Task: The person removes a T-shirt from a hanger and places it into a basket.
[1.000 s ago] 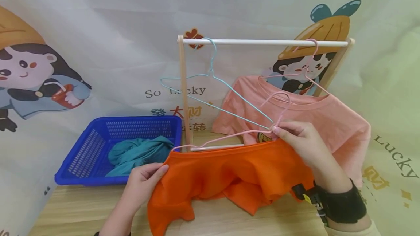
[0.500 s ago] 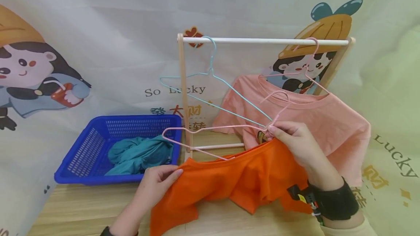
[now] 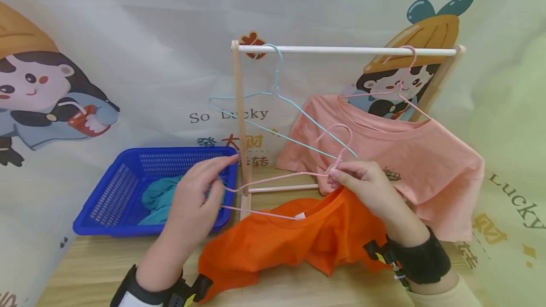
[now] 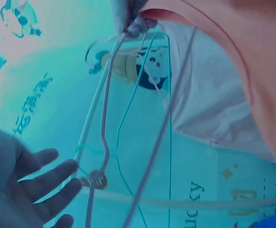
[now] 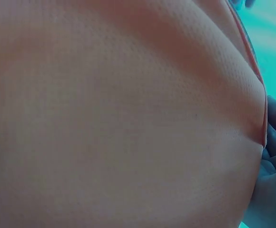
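My right hand (image 3: 367,184) pinches the neck of a pink wire hanger (image 3: 303,173) together with the neckline of an orange shirt (image 3: 273,245). The hanger's left arm sticks out of the neckline, above the fabric. My left hand (image 3: 196,198) is raised by that free end, off the shirt. In the left wrist view the left hand's fingers (image 4: 57,178) are spread beside the hanger, gripping nothing. A small white tag (image 3: 300,215) shows inside the collar. Orange fabric (image 5: 119,118) fills most of the right wrist view.
A wooden rack with a white rail (image 3: 341,51) stands behind the hands. From it hang a bare light-blue hanger (image 3: 298,108) and a pink shirt (image 3: 384,155) on a pink hanger. A blue basket (image 3: 98,203) holding a teal garment (image 3: 159,203) stands at left.
My left hand has let go of the shirt's left side and risen to the hanger's left end. That end has slipped out of the neckline. The right hand has moved slightly left.
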### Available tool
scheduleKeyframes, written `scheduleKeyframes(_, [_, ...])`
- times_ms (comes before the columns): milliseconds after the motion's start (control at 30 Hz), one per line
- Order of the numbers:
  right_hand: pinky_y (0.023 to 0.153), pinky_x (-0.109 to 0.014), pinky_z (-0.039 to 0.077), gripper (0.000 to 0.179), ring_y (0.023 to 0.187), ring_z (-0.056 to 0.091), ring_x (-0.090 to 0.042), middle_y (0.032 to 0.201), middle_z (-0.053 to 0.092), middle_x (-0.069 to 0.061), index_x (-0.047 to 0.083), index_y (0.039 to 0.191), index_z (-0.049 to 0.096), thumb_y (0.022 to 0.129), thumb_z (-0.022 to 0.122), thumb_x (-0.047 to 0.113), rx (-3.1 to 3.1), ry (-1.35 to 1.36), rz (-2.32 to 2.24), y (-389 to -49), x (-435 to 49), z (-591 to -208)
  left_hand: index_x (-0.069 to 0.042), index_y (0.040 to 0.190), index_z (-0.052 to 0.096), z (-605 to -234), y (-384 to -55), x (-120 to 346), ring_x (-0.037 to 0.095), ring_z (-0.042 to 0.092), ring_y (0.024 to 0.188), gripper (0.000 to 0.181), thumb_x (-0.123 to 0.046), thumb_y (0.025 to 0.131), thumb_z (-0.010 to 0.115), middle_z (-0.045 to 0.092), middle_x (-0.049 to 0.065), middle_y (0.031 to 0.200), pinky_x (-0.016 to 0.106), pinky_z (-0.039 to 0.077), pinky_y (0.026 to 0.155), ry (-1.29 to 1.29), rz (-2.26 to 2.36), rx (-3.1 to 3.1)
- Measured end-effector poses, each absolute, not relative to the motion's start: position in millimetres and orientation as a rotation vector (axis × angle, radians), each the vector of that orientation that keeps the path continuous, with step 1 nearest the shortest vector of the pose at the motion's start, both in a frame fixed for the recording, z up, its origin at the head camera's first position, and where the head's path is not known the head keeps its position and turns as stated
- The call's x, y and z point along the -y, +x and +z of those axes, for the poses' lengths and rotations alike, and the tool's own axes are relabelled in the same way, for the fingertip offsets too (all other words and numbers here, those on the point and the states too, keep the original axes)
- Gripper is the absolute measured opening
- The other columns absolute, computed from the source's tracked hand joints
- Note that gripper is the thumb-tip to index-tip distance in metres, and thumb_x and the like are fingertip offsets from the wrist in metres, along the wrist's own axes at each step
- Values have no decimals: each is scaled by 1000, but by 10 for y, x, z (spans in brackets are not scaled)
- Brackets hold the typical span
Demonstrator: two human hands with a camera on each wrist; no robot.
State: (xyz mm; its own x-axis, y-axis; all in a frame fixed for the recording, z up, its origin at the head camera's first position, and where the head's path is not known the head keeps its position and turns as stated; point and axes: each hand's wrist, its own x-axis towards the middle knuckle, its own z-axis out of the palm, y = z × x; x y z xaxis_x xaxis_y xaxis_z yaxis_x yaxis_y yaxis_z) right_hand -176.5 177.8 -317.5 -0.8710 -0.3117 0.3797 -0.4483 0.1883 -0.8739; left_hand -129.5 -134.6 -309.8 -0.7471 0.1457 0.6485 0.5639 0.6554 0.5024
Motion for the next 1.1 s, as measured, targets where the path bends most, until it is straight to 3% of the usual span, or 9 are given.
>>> scheduleKeyframes(133, [72, -27, 52, 16, 72, 60, -23, 79, 62, -20, -12, 92, 64, 89, 57, 2, 2330, 852, 1832, -1763, -1699, -3190, -15, 120, 64, -3110, -1314, 1194, 11, 53, 89, 29, -24, 94, 55, 63, -6, 97, 34, 46, 79, -653, -785, 2496])
scheduleKeyframes(267, [71, -31, 53, 15, 72, 62, -27, 80, 63, -21, -11, 94, 65, 89, 58, 1, 2330, 865, 1853, -1742, -1655, -3187, -17, 104, 71, -3174, -1318, 1128, 7, 47, 70, 19, -26, 91, 59, 56, -12, 78, 26, 45, 64, -602, -756, 2633])
scheduleKeyframes(400, [73, -30, 53, 18, 77, 63, -23, 86, 66, -12, -6, 101, 66, 87, 62, 5, 2370, 881, 1774, -1724, -1654, -3163, -17, 95, 73, -3229, -1333, 1143, 5, 51, 71, 13, -22, 88, 63, 59, -11, 79, 25, 47, 65, -565, -791, 2571])
scheduleKeyframes(500, [84, -33, 49, 36, 92, 61, -17, 101, 65, -5, 2, 117, 61, 84, 68, 15, 2449, 883, 1559, -1701, -1732, -3108, -17, 95, 73, -3265, -1346, 1170, 4, 50, 68, 14, -23, 89, 63, 59, -12, 78, 25, 46, 60, -556, -810, 2514])
scheduleKeyframes(600, [90, -36, 45, 50, 100, 57, -12, 108, 64, 3, 10, 122, 59, 78, 74, 28, 2607, 815, 1206, -1653, -1909, -3032, -16, 92, 73, -3305, -1357, 1203, 5, 46, 64, 12, -22, 89, 62, 56, -12, 75, 25, 42, 55, -526, -834, 2475])
scheduleKeyframes(700, [76, -35, 49, 34, 83, 58, -9, 91, 65, 9, 15, 106, 67, 77, 74, 31, 2768, 770, 909, -1604, -2096, -2990, -15, 90, 72, -3343, -1368, 1241, 7, 43, 62, 10, -19, 88, 63, 53, -12, 71, 25, 38, 51, -495, -856, 2437])
scheduleKeyframes(833, [58, -26, 47, 9, 65, 51, -8, 70, 60, 13, 15, 88, 70, 82, 71, 22, 2797, 789, 893, -1586, -2221, -3029, -16, 90, 72, -3372, -1380, 1283, 7, 41, 61, 9, -16, 88, 64, 49, -12, 69, 25, 35, 48, -482, -894, 2378])
scheduleKeyframes(1100, [60, -19, 48, 15, 71, 54, -6, 86, 68, 6, 6, 95, 74, 82, 69, 12, 2629, 785, 1109, -1598, -2316, -3114, -14, 90, 72, -3376, -1388, 1356, 5, 43, 61, 10, -16, 89, 63, 51, -13, 70, 24, 37, 48, -471, -902, 2295])
